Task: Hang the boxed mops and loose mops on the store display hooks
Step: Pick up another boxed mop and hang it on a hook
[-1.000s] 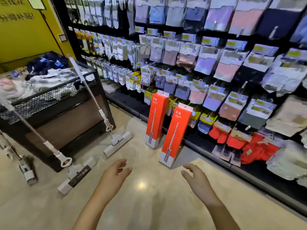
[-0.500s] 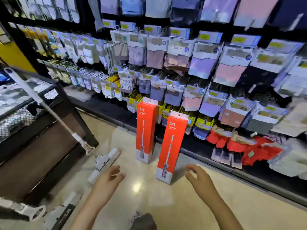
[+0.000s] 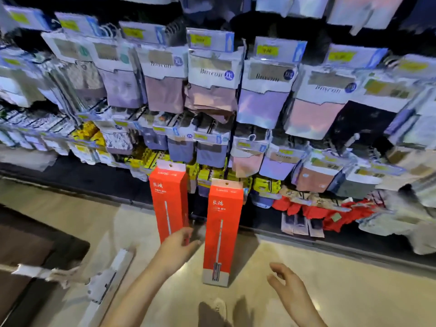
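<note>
Fingers [image 3: 186, 234] of left hand [image 3: 175, 250] loosely extended, tips at the lower front of the left orange box [image 3: 168, 199]; overlap and blur there, so can't tell if they touch it. No grip visible. Right hand [image 3: 286, 283] lower right, fingers relaxed and slightly curled, holding nothing, apart from the right orange box [image 3: 223, 232].

Both boxed mops stand upright on the beige floor [image 3: 342, 291], at the foot of the display shelf base [image 3: 306, 234]. Left box sits further back, right box nearer the camera. Each has a white hang tab with a hole on top, white Chinese characters under a small logo line (reads roughly "Lanefo" on the right one, not sure), and a mop-pole graphic down the front. Grey band at the bottom of the right box.

Loose mop head [image 3: 106, 279] lies on the floor lower left, white, heavily blurred, with its handle [image 3: 35, 271] running off to the left.

Behind: hanging garment packs [image 3: 213, 74] on hooks, header cards read "Boxcon"-like script with blue round size stickers, "XXL" legible on one. Yellow price tags [image 3: 200, 40] above the rows, digits unreadable. Red items [image 3: 330, 211] on the lowest row right.
</note>
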The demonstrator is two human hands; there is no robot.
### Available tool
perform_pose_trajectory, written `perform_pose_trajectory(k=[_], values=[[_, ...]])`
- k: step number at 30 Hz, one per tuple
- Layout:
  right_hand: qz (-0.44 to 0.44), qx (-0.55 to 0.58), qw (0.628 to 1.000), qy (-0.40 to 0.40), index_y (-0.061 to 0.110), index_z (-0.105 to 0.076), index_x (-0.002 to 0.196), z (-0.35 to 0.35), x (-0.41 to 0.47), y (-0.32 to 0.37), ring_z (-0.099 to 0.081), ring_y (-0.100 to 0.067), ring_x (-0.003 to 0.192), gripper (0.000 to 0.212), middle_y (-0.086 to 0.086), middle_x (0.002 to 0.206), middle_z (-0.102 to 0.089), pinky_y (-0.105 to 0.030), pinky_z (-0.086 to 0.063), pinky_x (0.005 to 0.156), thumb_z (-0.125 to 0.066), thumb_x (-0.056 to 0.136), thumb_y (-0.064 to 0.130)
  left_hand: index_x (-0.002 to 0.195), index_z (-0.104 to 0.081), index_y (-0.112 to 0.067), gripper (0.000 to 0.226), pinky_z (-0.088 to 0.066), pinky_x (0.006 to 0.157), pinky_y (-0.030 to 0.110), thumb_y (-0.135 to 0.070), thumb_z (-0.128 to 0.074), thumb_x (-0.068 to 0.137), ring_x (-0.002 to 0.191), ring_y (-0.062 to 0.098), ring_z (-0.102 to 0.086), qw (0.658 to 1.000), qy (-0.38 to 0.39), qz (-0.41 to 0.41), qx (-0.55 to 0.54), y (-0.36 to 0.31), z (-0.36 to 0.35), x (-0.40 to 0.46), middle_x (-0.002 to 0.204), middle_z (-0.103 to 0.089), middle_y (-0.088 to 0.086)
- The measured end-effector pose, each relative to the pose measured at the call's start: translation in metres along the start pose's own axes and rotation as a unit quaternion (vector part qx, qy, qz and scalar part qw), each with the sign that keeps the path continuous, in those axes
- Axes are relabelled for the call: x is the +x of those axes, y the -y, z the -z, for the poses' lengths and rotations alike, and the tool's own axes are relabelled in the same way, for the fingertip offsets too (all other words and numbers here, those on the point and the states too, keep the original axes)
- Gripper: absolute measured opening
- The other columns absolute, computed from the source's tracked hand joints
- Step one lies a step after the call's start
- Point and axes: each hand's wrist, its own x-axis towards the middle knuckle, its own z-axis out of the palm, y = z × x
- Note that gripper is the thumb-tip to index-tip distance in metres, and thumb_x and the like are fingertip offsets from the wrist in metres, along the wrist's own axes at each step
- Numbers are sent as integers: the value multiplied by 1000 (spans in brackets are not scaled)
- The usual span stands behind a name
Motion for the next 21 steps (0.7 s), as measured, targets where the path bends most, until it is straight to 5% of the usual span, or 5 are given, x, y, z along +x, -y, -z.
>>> perform_pose_trajectory(k=[5, 9, 13, 16, 21], values=[[-35, 30, 998, 35, 6, -49, 131, -16, 97, 12, -52, -18, 112, 41, -14, 130, -55, -21, -37, 93, -60, 91, 11, 136, -47, -10, 49, -41, 103, 28, -21, -61, 90, 125, 22, -53, 998, 30, 54, 14, 17, -14, 91, 137, -55, 6], [-57, 79, 994, 42, 5, -47, 132, -34, 173, 21, -51, -23, 119, 43, -17, 133, -52, -22, -35, 92, -60, 91, 10, 137, -46, -10, 53, -35, 89, 17, -26, -63, 89, 125, 19, -51, 997, 34, 62, 25, 33, -26, 156, 138, -54, 5], [-58, 113, 990, 62, 9, -37, 141, -56, 243, 22, -42, -23, 131, 54, -13, 143, -41, -24, -33, 96, -60, 93, 16, 134, -48, -15, 50, -40, 93, 22, -29, -63, 89, 126, 21, -52, 997, 49, 55, 12, 49, -40, 230, 135, -56, 4], [-53, 145, 987, 55, 16, -33, 143, -68, 282, 24, -36, -22, 136, 56, -8, 148, -36, -31, -32, 106, -58, 94, 23, 110, -53, -27, 26, -40, 69, 14, -22, -67, 87, 98, 5, -58, 998, 46, 34, -34, 54, -53, 271, 108, -55, -8], [-59, 204, 977, 5, 15, -23, 149, -84, 338, 17, -31, -22, 140, 63, -7, 155, -29, -29, -27, 104, -53, 96, 29, 132, -46, -4, 54, -39, 88, 23, -21, -69, 86, 112, 11, -51, 996, 53, 17, -67, 60, -67, 335, 126, -56, 4]])
